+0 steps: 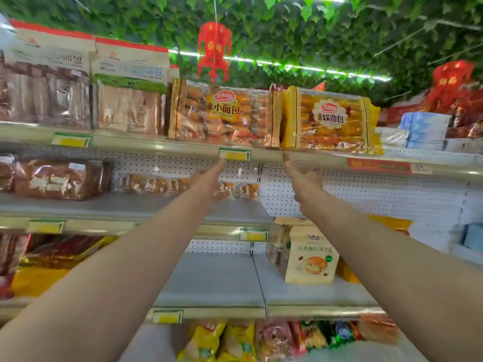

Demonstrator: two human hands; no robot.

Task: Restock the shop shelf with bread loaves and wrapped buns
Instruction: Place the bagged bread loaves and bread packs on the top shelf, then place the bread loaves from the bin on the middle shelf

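Two big bags of wrapped buns stand on the top shelf (261,152): a brown-edged bag (224,113) and a yellow bag (332,121) to its right. My left hand (209,181) reaches up with straight fingers, its tips at the shelf's front rail below the brown-edged bag. My right hand (303,178) is raised below the yellow bag's left end, fingers loose, holding nothing. Tall bread loaf bags (128,95) stand at the top left. A brown loaf (60,178) and several small wrapped buns (183,185) lie on the second shelf (130,205).
A beige pastry bag (311,257) stands on the third shelf (214,283). Snack bags (235,343) fill the bottom row. Red and gold packs (52,257) sit at the lower left. Pale blue boxes (423,129) are at the top right. Red lanterns (214,48) hang overhead.
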